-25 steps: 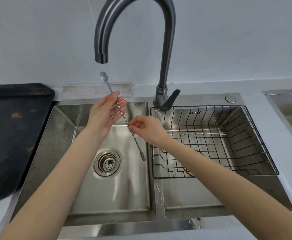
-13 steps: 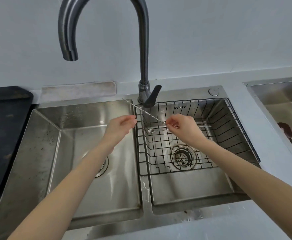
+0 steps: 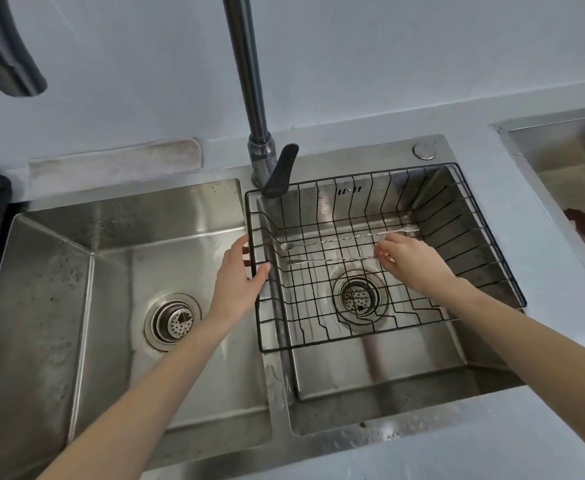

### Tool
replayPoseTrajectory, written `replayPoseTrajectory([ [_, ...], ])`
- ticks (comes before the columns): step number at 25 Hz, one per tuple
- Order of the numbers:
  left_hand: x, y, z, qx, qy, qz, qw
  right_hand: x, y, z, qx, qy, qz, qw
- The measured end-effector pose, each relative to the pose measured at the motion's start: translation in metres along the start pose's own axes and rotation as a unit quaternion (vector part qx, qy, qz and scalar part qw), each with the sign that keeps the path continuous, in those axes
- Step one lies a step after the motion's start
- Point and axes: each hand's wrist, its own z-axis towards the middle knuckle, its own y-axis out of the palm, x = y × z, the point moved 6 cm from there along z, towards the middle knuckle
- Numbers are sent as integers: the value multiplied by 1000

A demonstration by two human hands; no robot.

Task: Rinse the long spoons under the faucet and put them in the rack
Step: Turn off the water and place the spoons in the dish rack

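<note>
right hand pinching long spoon inside rack; left hand gripping rack edge; second spoon alongside.

Both arms extended forward, left hand curled (thumb out), right hand in fingertip grip

My black wire rack sits in the right basin of the steel sink; two long spoons lie across its far part
</note>
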Motion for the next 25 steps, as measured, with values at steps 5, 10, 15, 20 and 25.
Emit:
replayPoseTrajectory([
  [5, -1, 0, 0, 10, 3, -6, 1000, -1, 15, 6, -8, -21, -9, 1000],
  [10, -3, 0, 1, 15, 5, -9, 1000, -4, 22, 7, -10, -29, -15, 999],
  [15, -3, 1, 1, 16, 2, -11, 1000, -5, 25, 7, 2, -32, -11, 999],
  [20, -4, 1, 1, 16, 2, -17, 1000, -5, 27, 5, 5, -34, -15, 999],
  [25, -3, 1, 0, 15, 2, -16, 1000, -4, 29, 6, -5, -36, -18, 999],
])
